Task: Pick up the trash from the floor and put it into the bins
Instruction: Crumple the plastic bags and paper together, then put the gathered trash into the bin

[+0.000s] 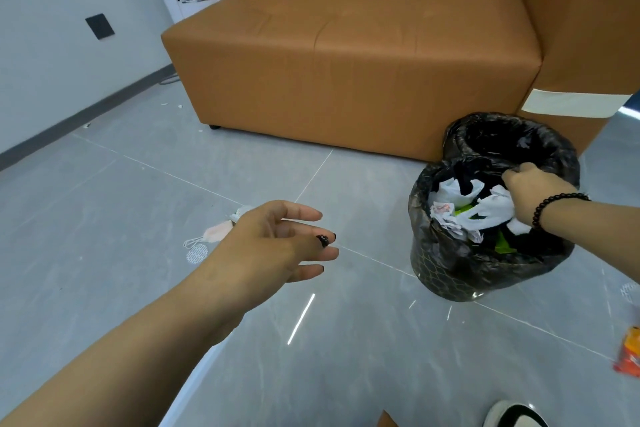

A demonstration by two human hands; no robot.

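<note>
Pink and white, a face mask (212,235) lies flat on the grey tiled floor (104,204), partly hidden behind my left hand (273,239). That hand hangs over the tiles with its fingers spread and relaxed, holding nothing, the fingertips pointing right, toward the bins and away from the mask. The mask sits just to the left of the wrist and a little farther from me; its long axis runs roughly from lower left to upper right, with a thin ear loop trailing off the lower left end. A small pale scrap (241,211) peeks out just beyond the knuckles.

My right hand (526,192) is well apart from all that, off to the right, fingers curled and gripping the liner at the rim of the near bin (446,274), which is already heaped with crumpled white paper and green bits. A second bin (498,139) with a black liner stands touching behind it, against the orange sofa (346,62).

I judge the left hand to be the one for the mask: it is far nearer, and it would need to swing back leftward and down. An orange wrapper (628,354) also lies at the right edge, nearer the right hand.
</note>
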